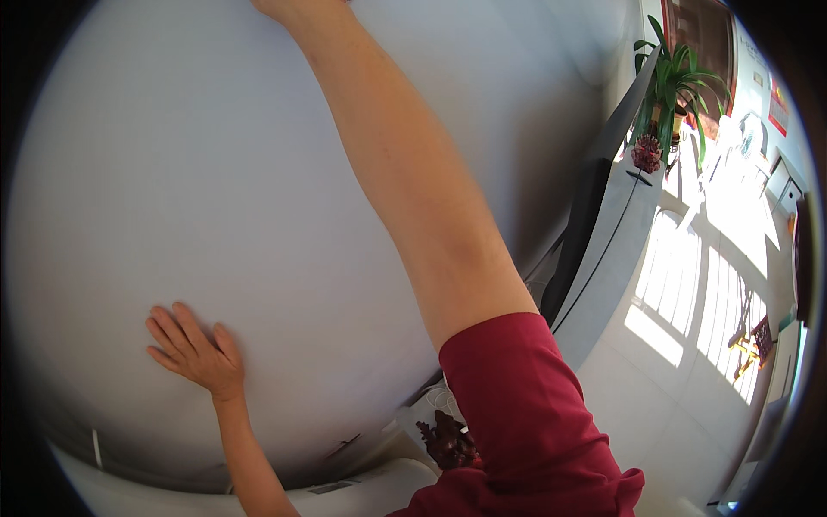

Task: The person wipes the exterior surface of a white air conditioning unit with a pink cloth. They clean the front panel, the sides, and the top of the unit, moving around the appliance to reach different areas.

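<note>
A smooth pale wall (258, 194) fills most of the view before me. My left hand (200, 355) lies against it at the lower left, palm to the surface, fingers apart and nothing held. Bare from the short red sleeve (517, 394) onward, my right arm stretches up across the wall. Only the wrist end of my right hand (291, 8) shows at the top edge; its fingers are cut off, so what it touches or holds is hidden. Below the left hand, a white rounded casing (381, 485) runs along the bottom, partly behind my forearm.
Right of my arm stands a thin dark television (597, 207) on a long grey cabinet (607, 278). A potted plant (675, 84) rises at its far end. Near my sleeve sit a dark brown carved ornament (446, 439) and a white cable (440, 397). A folding stool (753, 346) stands on the sunlit floor.
</note>
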{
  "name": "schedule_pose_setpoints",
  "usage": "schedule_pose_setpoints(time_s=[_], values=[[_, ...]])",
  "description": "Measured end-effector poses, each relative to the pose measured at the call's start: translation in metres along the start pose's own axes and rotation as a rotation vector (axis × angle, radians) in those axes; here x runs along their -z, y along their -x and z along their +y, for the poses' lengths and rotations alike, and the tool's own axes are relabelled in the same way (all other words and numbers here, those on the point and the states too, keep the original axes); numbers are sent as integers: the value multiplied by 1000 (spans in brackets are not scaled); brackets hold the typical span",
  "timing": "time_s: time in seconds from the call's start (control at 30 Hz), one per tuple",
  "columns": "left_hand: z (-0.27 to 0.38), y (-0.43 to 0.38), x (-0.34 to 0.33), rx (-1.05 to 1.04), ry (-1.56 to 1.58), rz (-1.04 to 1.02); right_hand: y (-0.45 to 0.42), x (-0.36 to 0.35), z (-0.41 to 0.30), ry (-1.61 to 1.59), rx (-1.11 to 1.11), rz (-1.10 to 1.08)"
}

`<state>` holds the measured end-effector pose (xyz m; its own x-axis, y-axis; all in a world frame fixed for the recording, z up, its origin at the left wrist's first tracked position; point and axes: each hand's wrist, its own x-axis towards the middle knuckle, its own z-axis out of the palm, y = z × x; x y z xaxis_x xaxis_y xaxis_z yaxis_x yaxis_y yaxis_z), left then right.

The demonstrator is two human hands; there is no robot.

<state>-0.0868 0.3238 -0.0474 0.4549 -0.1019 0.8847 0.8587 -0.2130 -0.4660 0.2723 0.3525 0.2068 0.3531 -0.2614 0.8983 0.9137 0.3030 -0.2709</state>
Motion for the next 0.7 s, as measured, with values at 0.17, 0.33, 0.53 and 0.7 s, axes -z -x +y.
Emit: schedule_pose_setpoints(time_s=[0.17, 0.33, 0.53, 0.7], values=[[-1, -1, -4, 13, 27, 11, 32, 27, 53, 174, 9, 95], [-3, 3, -1, 12, -1, -3, 151, 61, 99, 385, -199, 84], [-4, 5, -9, -1, 16, 18, 282, 135, 60, 204, -464, -286], [-5, 7, -8, -5, 9, 16, 404, 179, 92, 183, -770, -215]])
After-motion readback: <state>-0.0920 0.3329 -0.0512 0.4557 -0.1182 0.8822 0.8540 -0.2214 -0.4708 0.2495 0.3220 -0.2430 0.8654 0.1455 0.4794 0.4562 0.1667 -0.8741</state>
